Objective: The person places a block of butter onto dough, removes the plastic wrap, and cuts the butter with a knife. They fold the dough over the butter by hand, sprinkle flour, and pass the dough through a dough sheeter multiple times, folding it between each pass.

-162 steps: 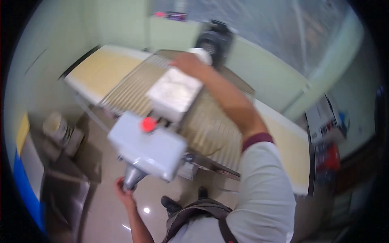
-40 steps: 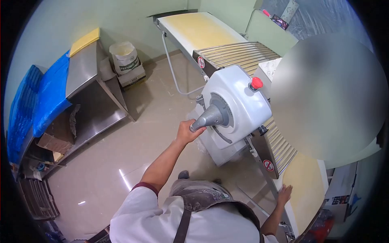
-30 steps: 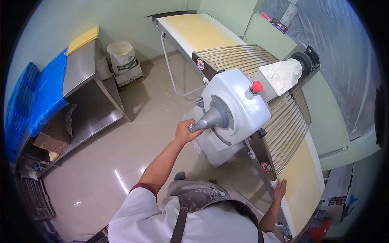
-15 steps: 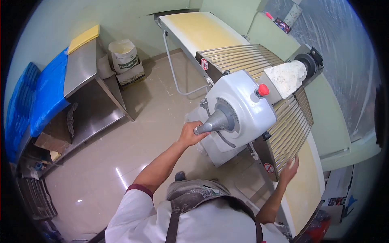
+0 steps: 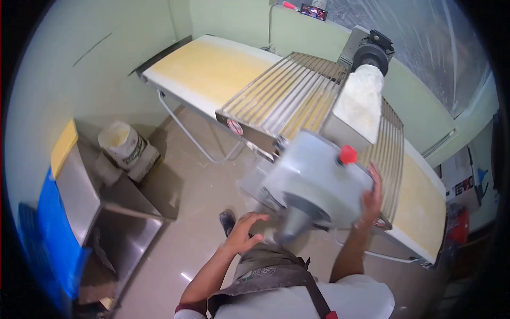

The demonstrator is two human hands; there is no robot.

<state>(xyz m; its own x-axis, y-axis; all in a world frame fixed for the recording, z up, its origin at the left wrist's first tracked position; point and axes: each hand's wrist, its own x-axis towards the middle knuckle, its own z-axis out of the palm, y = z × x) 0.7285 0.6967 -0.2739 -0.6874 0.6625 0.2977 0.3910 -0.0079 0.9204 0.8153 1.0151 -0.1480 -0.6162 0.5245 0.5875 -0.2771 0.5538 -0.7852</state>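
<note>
A grey and white machine head (image 5: 319, 175) with a red knob (image 5: 348, 154) stands at the middle of a long belt machine. Its grey conical lever (image 5: 293, 224) points down toward me. My left hand (image 5: 244, 234) hangs just left of the lever, apart from it, thumb and fingers spread with nothing between them. My right hand (image 5: 371, 196) is at the right side of the machine head, fingers stretched upward along its edge. Behind the head, a metal tray (image 5: 358, 109) holds white flour. Slatted metal guards (image 5: 287, 101) lie to both sides.
The yellowish belt (image 5: 207, 66) runs to the back left and the right. Steel shelving (image 5: 79, 196) with a blue cover (image 5: 58, 234) stands at the left, beside an open sack (image 5: 125, 143) on a box. A phone (image 5: 313, 12) rests on the ledge behind.
My left hand has let go of the lever and opened. My right hand has moved from the right guard's lower edge to the machine head. The view has turned and shifted.
</note>
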